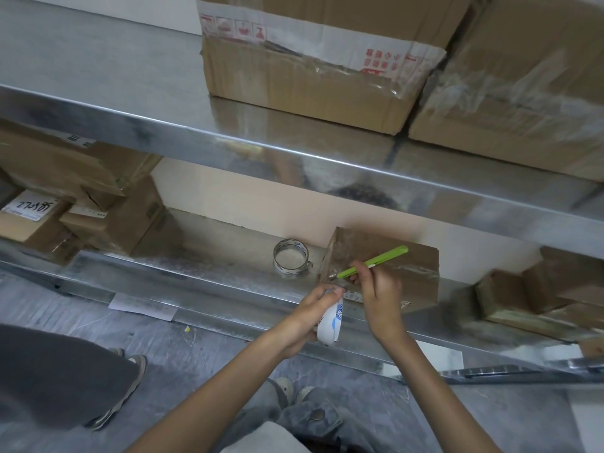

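Evidently sealing work: left hand [313, 309] grips white tape roll [333, 322] at front edge of lower shelf [196, 282], beside carton [416, 281] corner. Right hand [380, 295] pinches green cutter [372, 261] pen-style, tip at that corner, likely to sever tape. Clear tape roll [291, 258] stands just left of carton.

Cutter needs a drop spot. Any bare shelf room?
Lower shelf: bare between the left boxes and the tape ring. Upper shelf: bare left of the big box. Crowded at the taped box, where the right hand holds the cutter and the left hand a white roll. Small boxes fill the right end.
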Demonstrator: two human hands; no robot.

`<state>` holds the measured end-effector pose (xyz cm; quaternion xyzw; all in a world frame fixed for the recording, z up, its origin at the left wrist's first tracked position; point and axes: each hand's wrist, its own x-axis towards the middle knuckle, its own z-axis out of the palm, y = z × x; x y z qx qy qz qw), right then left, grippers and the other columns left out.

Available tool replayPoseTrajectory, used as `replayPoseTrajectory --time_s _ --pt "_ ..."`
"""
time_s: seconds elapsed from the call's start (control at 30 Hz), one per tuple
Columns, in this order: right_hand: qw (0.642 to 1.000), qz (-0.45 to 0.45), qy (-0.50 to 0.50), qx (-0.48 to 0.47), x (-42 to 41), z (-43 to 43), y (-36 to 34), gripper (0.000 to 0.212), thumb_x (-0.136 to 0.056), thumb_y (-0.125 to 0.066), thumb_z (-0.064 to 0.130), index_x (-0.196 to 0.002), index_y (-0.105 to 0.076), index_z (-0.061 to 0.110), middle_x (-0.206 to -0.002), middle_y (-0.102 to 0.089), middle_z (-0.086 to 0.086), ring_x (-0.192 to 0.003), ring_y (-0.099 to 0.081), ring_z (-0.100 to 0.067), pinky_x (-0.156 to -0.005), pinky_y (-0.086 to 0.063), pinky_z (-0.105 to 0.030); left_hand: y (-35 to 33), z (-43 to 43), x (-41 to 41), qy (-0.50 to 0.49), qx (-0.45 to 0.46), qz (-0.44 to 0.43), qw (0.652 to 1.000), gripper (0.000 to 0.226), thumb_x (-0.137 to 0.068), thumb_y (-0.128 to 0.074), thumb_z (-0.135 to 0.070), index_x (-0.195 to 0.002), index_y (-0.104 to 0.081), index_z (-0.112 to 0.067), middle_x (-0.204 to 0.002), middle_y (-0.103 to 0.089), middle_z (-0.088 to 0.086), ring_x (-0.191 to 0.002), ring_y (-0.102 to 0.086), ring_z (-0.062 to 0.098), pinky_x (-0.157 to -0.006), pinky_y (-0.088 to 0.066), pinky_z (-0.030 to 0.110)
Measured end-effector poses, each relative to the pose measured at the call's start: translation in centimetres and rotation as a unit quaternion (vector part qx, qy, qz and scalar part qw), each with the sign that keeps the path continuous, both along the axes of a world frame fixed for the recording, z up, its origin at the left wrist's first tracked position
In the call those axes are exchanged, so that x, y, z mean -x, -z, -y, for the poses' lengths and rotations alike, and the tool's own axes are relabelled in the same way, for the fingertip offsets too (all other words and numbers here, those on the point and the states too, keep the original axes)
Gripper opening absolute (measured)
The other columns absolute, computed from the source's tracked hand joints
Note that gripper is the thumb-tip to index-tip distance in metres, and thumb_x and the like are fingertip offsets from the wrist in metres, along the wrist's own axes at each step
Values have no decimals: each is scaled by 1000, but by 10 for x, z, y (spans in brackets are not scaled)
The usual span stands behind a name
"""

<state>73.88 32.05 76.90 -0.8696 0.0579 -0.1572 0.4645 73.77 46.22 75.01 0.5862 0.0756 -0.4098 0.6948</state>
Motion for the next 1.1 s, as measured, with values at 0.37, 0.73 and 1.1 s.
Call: replayPoseTrajectory --time_s 0.37,0.73,1.1 --pt "998 41 37 20 9 -1 -1 24 -87 -57 12 -75 -65 -8 -65 -64 -19 -60 -53 -12 -58 -33 -1 1 2 0 -3 13 -3 1000 49 -77 -57 -58 -118 -58 -31 -119 -60 -1 -96 -59 15 -75 -48 32" --pt "997 33 25 58 12 -2 1 10 -84 -61 -4 -78 -68 -8 -71 -61 -8 -68 -52 -2 -65 -31 8 0 3 1 -4 7 6 1000 50 -77 -55 -58 -118 -57 -31 -120 -60 1 -95 -59 16 -72 -48 30" --pt "993 61 33 100 14 0 7 10 -81 -63 1 -75 -66 -6 -65 -60 -17 -69 -43 0 -67 -27 9 -1 1 1 14 3 17 1000 46 -77 -56 -58 -115 -58 -31 -112 -60 -1 -93 -58 18 -74 -47 34"
